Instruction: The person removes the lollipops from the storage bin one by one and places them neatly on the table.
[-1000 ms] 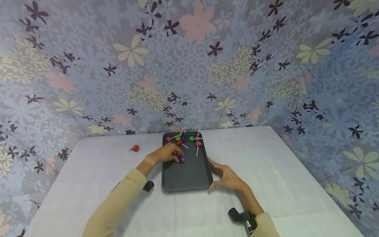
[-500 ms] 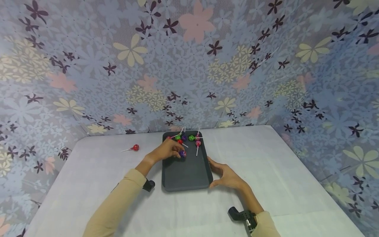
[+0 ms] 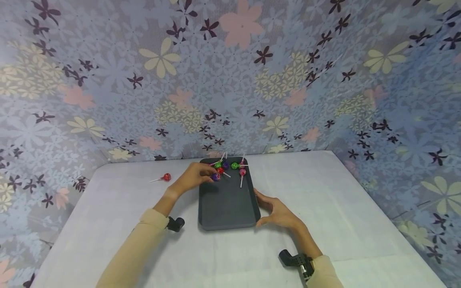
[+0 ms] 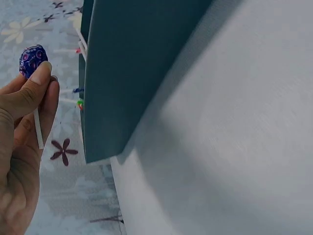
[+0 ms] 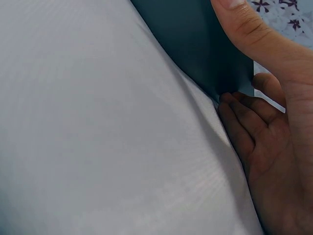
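Note:
My left hand (image 3: 191, 177) pinches a purple-wrapped lollipop (image 3: 215, 177) between thumb and fingers, over the left side of a dark grey tray (image 3: 229, 208). In the left wrist view the lollipop's blue-purple head (image 4: 33, 59) points up, and its white stick hangs below the thumb. My right hand (image 3: 280, 215) rests against the tray's right side, thumb near the front corner; the right wrist view shows its fingertips touching the tray wall (image 5: 195, 44). At the tray's far end lie several wrapped lollipops, among them a red one (image 3: 220, 171), a green one (image 3: 235, 165) and a pink one (image 3: 242, 172).
A single red lollipop (image 3: 167, 177) lies on the white tabletop (image 3: 324, 192) left of the tray. Flower-patterned cloth (image 3: 237, 80) rises behind the table and at both sides. Some lollipop sticks reach past the tray's far rim.
The left hand has lifted the purple lollipop from the tray's middle and carried it away from me, then slightly left, near the red one. The right hand stays at the tray's side.

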Tool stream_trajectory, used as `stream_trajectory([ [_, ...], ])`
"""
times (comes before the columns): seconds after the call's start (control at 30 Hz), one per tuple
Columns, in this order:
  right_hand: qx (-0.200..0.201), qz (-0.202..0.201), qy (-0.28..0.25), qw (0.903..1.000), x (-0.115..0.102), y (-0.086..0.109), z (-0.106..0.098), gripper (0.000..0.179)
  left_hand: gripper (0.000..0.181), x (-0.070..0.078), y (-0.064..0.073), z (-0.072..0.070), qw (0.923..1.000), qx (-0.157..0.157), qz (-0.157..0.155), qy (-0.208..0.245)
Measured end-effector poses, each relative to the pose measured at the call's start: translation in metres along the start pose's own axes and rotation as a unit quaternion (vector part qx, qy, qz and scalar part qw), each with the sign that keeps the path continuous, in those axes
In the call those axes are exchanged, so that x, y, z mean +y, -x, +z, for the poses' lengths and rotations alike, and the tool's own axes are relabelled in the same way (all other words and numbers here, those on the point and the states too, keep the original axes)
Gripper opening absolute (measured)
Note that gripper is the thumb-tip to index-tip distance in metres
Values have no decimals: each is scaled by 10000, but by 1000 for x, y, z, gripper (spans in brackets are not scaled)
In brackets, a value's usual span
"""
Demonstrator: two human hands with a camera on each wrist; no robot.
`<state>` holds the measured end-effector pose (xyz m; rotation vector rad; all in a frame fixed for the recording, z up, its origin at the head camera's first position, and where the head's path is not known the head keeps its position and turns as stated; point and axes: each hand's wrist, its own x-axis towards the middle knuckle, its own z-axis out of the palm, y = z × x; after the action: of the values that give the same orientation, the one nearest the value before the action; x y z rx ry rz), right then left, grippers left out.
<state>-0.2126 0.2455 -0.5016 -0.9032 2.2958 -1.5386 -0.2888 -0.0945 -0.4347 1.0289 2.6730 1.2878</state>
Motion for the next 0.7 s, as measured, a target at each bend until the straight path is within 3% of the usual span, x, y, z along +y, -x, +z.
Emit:
stream_trajectory([
  [0.43, -16, -78, 136, 9999, 3, -1, -1, 108, 32, -15, 40, -16, 9946, 839, -354, 498],
  [0.7, -31, 68, 67, 9999, 1, -1, -1, 110, 29, -27, 64, -25, 9912, 1134, -586, 357],
])
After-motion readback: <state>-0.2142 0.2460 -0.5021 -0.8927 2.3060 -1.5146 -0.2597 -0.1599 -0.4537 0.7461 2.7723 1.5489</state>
